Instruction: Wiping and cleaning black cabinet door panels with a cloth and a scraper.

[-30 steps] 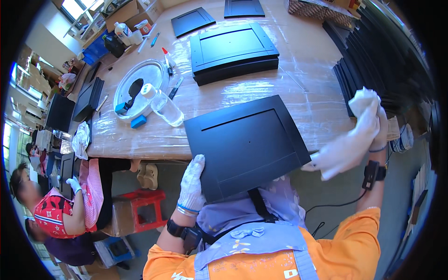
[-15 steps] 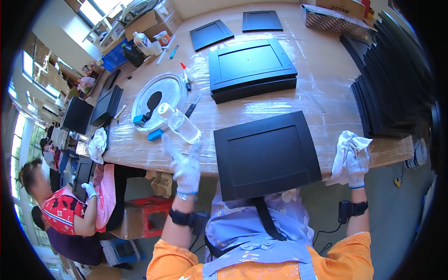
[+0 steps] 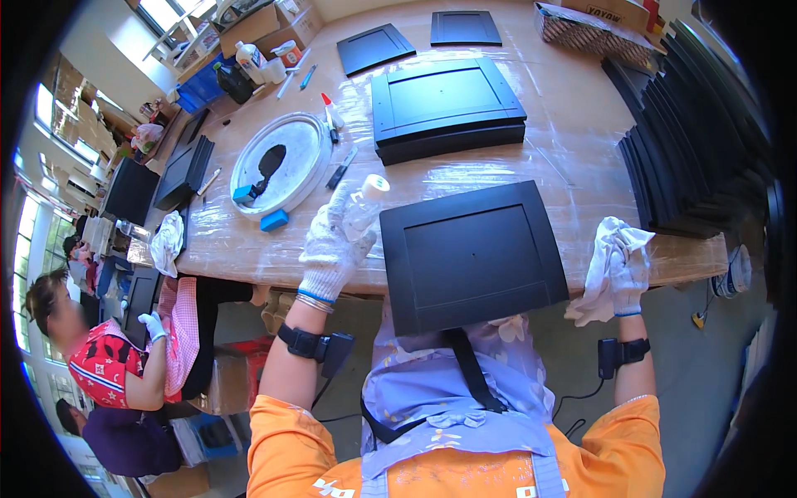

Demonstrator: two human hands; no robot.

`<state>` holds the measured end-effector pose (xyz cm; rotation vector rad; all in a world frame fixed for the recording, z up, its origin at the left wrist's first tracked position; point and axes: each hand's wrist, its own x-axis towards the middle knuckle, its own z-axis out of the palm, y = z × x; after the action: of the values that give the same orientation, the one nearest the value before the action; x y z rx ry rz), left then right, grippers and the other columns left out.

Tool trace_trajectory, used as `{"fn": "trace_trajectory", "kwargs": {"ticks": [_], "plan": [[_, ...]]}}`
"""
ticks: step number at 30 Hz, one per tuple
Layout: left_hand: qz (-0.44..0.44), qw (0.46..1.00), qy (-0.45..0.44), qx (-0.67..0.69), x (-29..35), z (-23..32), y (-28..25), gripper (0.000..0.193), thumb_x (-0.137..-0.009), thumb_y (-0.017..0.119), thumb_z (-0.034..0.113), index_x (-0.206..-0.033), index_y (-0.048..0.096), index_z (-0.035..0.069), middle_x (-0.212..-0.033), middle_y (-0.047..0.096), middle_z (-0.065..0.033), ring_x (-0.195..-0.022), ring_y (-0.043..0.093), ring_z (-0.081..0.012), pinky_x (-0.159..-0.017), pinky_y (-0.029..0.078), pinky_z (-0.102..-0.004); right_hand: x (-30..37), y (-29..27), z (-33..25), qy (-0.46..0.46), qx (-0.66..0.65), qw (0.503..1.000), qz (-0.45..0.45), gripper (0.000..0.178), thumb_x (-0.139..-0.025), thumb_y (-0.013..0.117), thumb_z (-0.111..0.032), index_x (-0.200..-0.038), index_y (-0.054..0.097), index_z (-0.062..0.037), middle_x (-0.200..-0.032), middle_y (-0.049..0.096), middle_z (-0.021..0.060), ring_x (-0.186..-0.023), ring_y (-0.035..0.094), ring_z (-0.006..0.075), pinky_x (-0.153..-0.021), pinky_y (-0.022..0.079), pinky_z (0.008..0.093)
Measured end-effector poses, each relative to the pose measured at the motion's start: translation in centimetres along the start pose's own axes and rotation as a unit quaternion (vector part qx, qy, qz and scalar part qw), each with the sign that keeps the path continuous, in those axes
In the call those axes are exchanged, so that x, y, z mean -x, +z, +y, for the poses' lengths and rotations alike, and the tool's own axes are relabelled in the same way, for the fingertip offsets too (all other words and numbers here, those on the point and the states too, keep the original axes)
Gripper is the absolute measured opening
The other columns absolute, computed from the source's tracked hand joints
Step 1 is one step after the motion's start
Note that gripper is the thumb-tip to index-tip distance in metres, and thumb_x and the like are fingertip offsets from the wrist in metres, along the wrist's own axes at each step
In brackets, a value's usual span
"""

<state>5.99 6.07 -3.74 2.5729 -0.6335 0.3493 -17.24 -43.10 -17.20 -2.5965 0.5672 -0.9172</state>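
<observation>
My left hand (image 3: 330, 247), in a white knit glove, is wrapped round a clear plastic bottle (image 3: 363, 207) with a white cap, tilted to the right. My right hand (image 3: 629, 278), also gloved, grips a crumpled white cloth (image 3: 604, 270) at the table's right front edge. Between my hands a black framed panel (image 3: 475, 256) with a recessed middle lies at the front edge, its near side jutting over my apron. Neither hand touches it. Farther back sits a stack of similar black panels (image 3: 448, 108).
A round white lid (image 3: 311, 178) with a black patch lies left, a blue block (image 3: 274, 220) and a knife (image 3: 341, 168) beside it. Many black panels (image 3: 689, 158) stand stacked at right. Two single panels lie at the back. A co-worker (image 3: 124, 357) sits at left.
My left hand has closed round the bottle and lifted it rightward from beside the round lid. My right hand still holds the cloth, nearly in place.
</observation>
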Motion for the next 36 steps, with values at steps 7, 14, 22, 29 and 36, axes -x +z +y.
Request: {"fn": "trace_trajectory", "kwargs": {"ticks": [7, 14, 22, 29, 36], "plan": [[-0.108, 0.940, 0.106, -0.306, -0.6, 0.7, -0.3, 0.065, -0.084, 0.063, 0.011, -0.146, 0.046, 0.022, -0.099, 0.061, -0.0124, -0.093, 0.062, -0.0306, -0.083, 0.048, -0.0471, -0.7, -0.2, -1.4, 0.011, 0.015, 1.000, 0.000, 0.030, -0.092, 0.063, -0.018, -0.120, 0.063, -0.0078, -0.115, 0.070, 0.0118, -0.104, 0.067, 0.0298, -0.089, 0.053, 0.0376], [-0.089, 0.925, 0.202, -0.308, -3.2, 5.3, 1.8, 0.058, -0.083, 0.059, 0.007, -0.139, 0.053, 0.019, -0.094, 0.059, -0.0103, -0.087, 0.059, -0.0295, -0.079, 0.046, -0.0437, -0.9, -1.1, -3.4, -0.023, -0.012, 0.999, 0.027, 0.028, -0.089, 0.064, -0.016, -0.115, 0.063, -0.0062, -0.106, 0.070, 0.0159, -0.096, 0.067, 0.0348, -0.083, 0.053, 0.0409], [-0.110, 0.917, 0.204, -0.325, -5.8, 9.3, 4.7, 0.053, -0.088, 0.056, 0.010, -0.140, 0.052, 0.021, -0.099, 0.060, -0.0101, -0.094, 0.060, -0.0276, -0.082, 0.047, -0.0423, -0.9, -1.0, -4.0, 0.007, -0.073, 0.997, 0.008, 0.026, -0.092, 0.065, -0.016, -0.116, 0.066, -0.0064, -0.110, 0.070, 0.0108, -0.096, 0.067, 0.0238, -0.083, 0.053, 0.0308], [-0.091, 0.909, 0.207, -0.349, -3.7, 5.9, 2.0, 0.055, -0.087, 0.055, 0.008, -0.140, 0.052, 0.021, -0.095, 0.058, -0.0085, -0.089, 0.059, -0.0265, -0.081, 0.045, -0.0419, -0.1, 0.3, -1.8, 0.010, -0.072, 0.997, 0.029, 0.025, -0.095, 0.064, -0.018, -0.117, 0.065, -0.0058, -0.107, 0.071, 0.0086, -0.094, 0.067, 0.0222, -0.081, 0.053, 0.0293], [-0.087, 0.913, 0.137, -0.375, -0.2, 0.2, -0.5, 0.071, -0.073, 0.073, 0.008, -0.140, 0.052, 0.018, -0.098, 0.061, -0.0108, -0.093, 0.060, -0.0298, -0.080, 0.048, -0.0448, -0.5, 0.0, -2.1, -0.007, -0.073, 0.997, 0.022, 0.028, -0.095, 0.065, -0.020, -0.119, 0.064, -0.0056, -0.109, 0.071, 0.0095, -0.097, 0.067, 0.0236, -0.086, 0.053, 0.0314]]}}
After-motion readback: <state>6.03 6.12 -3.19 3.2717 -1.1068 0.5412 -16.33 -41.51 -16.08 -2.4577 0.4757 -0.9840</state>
